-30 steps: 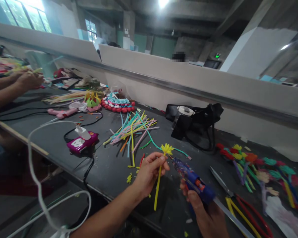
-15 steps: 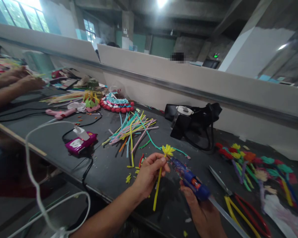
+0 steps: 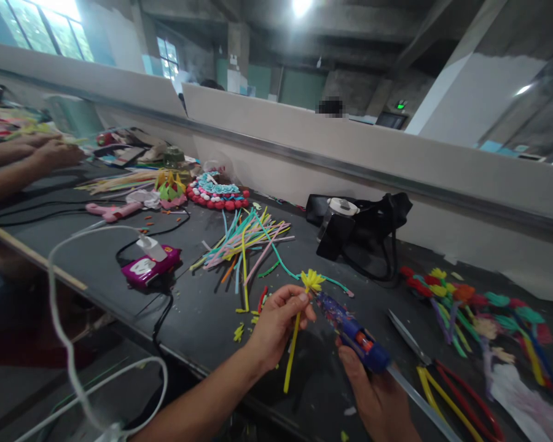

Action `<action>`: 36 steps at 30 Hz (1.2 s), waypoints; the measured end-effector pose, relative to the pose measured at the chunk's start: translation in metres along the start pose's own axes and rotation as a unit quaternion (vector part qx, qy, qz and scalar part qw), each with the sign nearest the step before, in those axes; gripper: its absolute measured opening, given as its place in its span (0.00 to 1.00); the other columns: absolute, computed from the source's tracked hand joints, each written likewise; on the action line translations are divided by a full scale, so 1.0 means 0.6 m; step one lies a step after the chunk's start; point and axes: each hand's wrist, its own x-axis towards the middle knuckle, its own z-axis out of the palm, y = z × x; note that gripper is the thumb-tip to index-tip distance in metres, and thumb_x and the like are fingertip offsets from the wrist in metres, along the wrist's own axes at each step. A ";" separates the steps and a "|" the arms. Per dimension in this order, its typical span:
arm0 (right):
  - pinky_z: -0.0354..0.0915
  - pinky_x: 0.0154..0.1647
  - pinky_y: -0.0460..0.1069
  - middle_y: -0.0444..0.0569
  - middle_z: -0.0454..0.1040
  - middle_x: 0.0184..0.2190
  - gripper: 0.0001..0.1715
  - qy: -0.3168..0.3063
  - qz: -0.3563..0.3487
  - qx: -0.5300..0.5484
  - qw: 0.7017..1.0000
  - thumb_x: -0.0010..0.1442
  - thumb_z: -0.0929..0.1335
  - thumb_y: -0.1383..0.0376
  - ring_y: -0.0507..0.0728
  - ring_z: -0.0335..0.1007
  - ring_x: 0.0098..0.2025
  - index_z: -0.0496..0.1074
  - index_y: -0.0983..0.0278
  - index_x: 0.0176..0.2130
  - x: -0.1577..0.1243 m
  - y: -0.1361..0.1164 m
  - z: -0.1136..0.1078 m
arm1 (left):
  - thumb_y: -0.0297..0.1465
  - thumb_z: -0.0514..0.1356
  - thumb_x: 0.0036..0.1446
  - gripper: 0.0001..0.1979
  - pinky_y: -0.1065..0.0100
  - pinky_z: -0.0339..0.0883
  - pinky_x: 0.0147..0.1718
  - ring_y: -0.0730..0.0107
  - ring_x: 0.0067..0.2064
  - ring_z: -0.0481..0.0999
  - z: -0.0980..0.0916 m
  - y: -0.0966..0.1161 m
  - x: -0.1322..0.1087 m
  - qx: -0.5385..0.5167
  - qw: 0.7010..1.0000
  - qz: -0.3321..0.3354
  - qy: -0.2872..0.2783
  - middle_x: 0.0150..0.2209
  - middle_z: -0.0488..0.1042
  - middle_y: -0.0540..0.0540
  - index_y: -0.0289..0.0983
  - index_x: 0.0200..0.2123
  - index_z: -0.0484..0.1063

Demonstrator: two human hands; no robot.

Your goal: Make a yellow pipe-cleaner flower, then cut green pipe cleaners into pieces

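My left hand (image 3: 276, 325) pinches the yellow stem of a small yellow foam flower (image 3: 311, 280), holding it upright above the dark table (image 3: 198, 313). In my right hand (image 3: 378, 399) is a blue glue gun (image 3: 350, 331), gripped by its handle. The gun's nozzle points at the flower head, almost touching it just below the petals. A clear glue stick juts out of the back of the gun toward the lower right.
A heap of coloured foam strips (image 3: 246, 239) lies behind my left hand. Scissors (image 3: 442, 374) and finished flowers (image 3: 479, 307) lie right. A black bag (image 3: 364, 233), a pink power strip (image 3: 150, 267) with cables and a round wreath (image 3: 217, 191) are nearby. Another person's hands (image 3: 41, 150) work far left.
The glue gun's nozzle has come closer to the flower head. My left hand keeps the flower nearly still.
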 end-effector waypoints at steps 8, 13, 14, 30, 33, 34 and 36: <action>0.75 0.40 0.51 0.53 0.80 0.40 0.23 0.012 -0.077 -0.081 0.994 0.63 0.62 0.51 0.61 0.78 0.43 0.75 0.64 0.45 -0.001 0.011 -0.001 | 0.33 0.63 0.55 0.08 0.76 0.55 0.24 0.80 0.23 0.65 0.001 0.001 -0.001 0.005 1.000 0.001 0.004 0.24 0.73 0.50 0.34 0.33 0.69; 0.75 0.37 0.49 0.55 0.79 0.40 0.20 0.037 -0.161 -0.144 0.976 0.63 0.64 0.55 0.60 0.78 0.40 0.73 0.64 0.47 0.004 0.010 -0.004 | 0.33 0.63 0.55 0.08 0.76 0.55 0.24 0.80 0.22 0.65 -0.001 0.001 -0.001 0.002 1.000 0.003 0.002 0.24 0.73 0.49 0.34 0.34 0.69; 0.75 0.36 0.49 0.56 0.79 0.40 0.20 0.041 -0.179 -0.154 0.971 0.62 0.64 0.56 0.60 0.78 0.40 0.73 0.65 0.47 0.005 0.010 -0.005 | 0.33 0.63 0.55 0.08 0.76 0.55 0.24 0.80 0.22 0.65 -0.001 0.001 -0.001 0.000 1.000 0.004 0.001 0.24 0.73 0.49 0.34 0.34 0.69; 0.68 0.26 0.45 0.45 0.73 0.29 0.06 0.020 -0.168 -0.004 0.986 0.63 0.62 0.60 0.54 0.73 0.29 0.66 0.58 0.39 0.061 -0.116 -0.045 | 0.32 0.63 0.55 0.07 0.77 0.55 0.23 0.80 0.22 0.64 -0.006 0.007 0.004 0.002 1.000 0.018 0.007 0.23 0.72 0.49 0.34 0.33 0.70; 0.69 0.32 0.47 0.47 0.72 0.35 0.14 0.014 -0.201 -0.022 0.979 0.59 0.67 0.57 0.55 0.72 0.34 0.63 0.59 0.44 0.062 -0.093 -0.046 | 0.33 0.63 0.55 0.08 0.77 0.56 0.23 0.80 0.23 0.65 -0.013 0.014 0.007 0.007 1.000 0.026 0.012 0.24 0.72 0.49 0.33 0.34 0.71; 0.69 0.35 0.48 0.48 0.71 0.37 0.18 0.000 -0.208 -0.041 0.977 0.56 0.69 0.58 0.56 0.71 0.36 0.63 0.60 0.44 0.063 -0.082 -0.047 | 0.33 0.63 0.55 0.08 0.77 0.56 0.23 0.80 0.23 0.65 -0.016 0.018 0.009 0.008 0.999 0.031 0.015 0.24 0.72 0.49 0.33 0.34 0.71; 0.68 0.38 0.49 0.49 0.70 0.38 0.20 -0.039 -0.193 -0.095 0.976 0.51 0.72 0.62 0.57 0.70 0.40 0.63 0.60 0.42 0.066 -0.062 -0.049 | 0.33 0.63 0.54 0.08 0.78 0.56 0.23 0.81 0.22 0.65 -0.023 0.028 0.014 0.005 0.999 0.045 0.024 0.24 0.71 0.50 0.33 0.33 0.71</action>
